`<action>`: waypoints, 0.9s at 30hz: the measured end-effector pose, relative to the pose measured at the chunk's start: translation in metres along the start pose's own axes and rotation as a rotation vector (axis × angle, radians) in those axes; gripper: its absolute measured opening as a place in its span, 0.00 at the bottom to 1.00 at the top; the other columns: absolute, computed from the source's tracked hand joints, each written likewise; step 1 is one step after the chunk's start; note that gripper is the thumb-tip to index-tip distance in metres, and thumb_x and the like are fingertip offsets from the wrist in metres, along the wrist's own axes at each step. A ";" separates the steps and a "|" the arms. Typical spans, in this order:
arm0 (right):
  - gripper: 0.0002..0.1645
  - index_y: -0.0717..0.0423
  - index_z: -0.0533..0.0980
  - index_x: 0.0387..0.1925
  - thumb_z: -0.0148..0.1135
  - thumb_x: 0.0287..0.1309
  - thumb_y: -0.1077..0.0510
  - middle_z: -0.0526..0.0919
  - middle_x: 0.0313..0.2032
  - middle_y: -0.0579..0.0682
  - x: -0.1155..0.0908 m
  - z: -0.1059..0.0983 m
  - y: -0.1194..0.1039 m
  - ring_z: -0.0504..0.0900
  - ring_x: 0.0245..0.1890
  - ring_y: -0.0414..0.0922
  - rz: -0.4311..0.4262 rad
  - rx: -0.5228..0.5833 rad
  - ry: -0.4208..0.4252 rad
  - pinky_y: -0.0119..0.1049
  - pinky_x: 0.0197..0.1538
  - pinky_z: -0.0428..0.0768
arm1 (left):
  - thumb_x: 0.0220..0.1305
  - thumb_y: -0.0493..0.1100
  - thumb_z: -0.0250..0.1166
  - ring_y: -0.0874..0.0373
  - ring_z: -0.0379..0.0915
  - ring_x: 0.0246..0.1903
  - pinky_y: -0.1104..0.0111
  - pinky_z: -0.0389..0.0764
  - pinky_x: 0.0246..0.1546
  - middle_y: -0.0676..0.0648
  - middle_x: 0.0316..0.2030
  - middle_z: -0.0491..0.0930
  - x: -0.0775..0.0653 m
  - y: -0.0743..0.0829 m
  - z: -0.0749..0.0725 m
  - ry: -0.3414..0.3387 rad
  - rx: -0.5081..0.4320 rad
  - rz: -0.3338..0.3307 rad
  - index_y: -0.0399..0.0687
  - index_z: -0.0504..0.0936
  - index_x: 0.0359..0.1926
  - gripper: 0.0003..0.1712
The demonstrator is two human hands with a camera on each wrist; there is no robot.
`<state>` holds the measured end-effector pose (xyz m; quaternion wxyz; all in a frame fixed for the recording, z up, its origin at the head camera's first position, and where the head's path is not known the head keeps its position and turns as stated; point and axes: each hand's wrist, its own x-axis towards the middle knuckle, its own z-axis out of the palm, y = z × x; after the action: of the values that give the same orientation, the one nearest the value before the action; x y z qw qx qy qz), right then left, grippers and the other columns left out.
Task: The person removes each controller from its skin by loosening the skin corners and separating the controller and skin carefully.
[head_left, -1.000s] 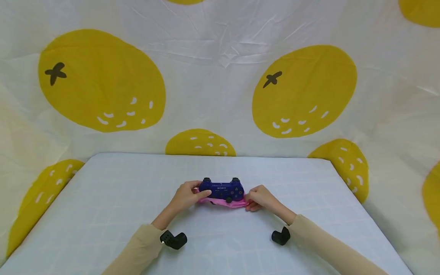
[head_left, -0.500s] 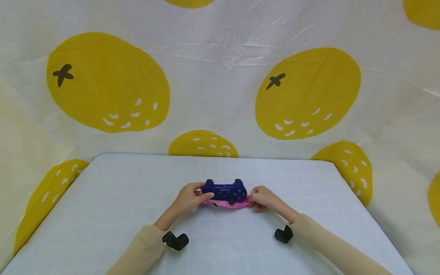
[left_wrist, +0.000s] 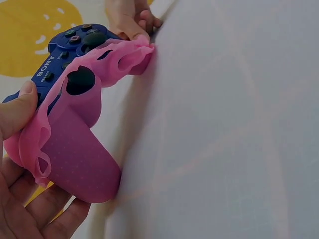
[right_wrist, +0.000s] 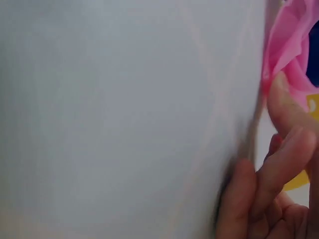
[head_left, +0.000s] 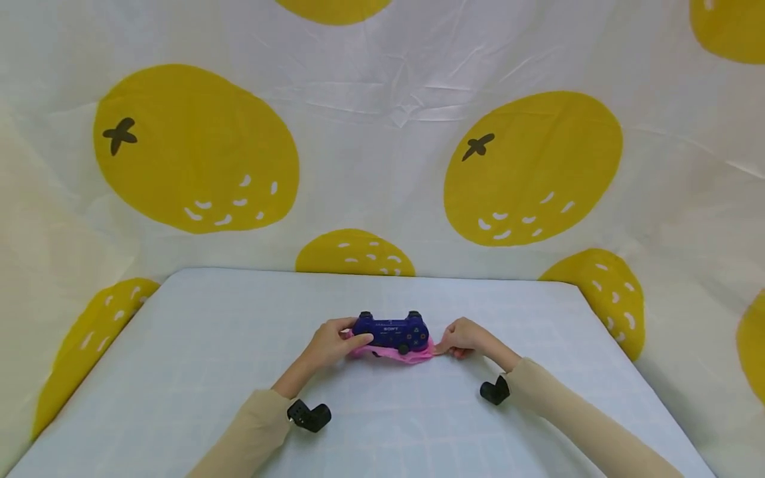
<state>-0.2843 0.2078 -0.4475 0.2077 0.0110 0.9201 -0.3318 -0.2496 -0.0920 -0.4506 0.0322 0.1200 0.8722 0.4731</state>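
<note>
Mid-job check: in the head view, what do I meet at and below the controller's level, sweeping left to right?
Left sleeve → left hand's grip → blue controller → right hand's grip → right sleeve.

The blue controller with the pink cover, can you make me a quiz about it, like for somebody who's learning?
1. What word is printed on the front of the blue controller?

2. True or false: the pink cover hides the controller's whole front.

3. What is the right hand touching?
a) a thumbstick
b) the cover's edge
c) the left sleeve

Key:
1. SONY.
2. False; blue front and symbol buttons are showing.
3. b
</note>
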 end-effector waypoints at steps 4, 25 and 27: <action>0.09 0.54 0.82 0.21 0.72 0.47 0.54 0.71 0.11 0.41 0.004 -0.004 0.003 0.69 0.12 0.33 -0.012 0.052 -0.057 0.24 0.19 0.72 | 0.59 0.55 0.68 0.56 0.76 0.44 0.57 0.79 0.50 0.45 0.48 0.84 0.002 0.000 0.001 0.021 -0.005 -0.021 0.41 0.80 0.55 0.29; 0.15 0.62 0.82 0.41 0.62 0.60 0.53 0.85 0.29 0.47 -0.021 -0.016 -0.007 0.82 0.28 0.39 -0.216 0.120 -0.105 0.35 0.32 0.82 | 0.59 0.56 0.67 0.54 0.75 0.45 0.56 0.79 0.52 0.43 0.49 0.83 0.000 0.000 0.008 0.056 -0.027 -0.039 0.40 0.79 0.56 0.31; 0.14 0.62 0.81 0.40 0.61 0.60 0.54 0.85 0.31 0.49 -0.024 -0.016 -0.010 0.83 0.30 0.41 -0.233 0.121 -0.097 0.37 0.34 0.82 | 0.58 0.56 0.68 0.55 0.73 0.43 0.58 0.79 0.50 0.44 0.48 0.83 -0.001 0.001 0.007 0.050 -0.031 -0.045 0.41 0.79 0.56 0.31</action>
<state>-0.2700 0.2126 -0.4207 0.2112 -0.0995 0.8824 -0.4085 -0.2475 -0.0856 -0.4537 0.0227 0.0882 0.8678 0.4885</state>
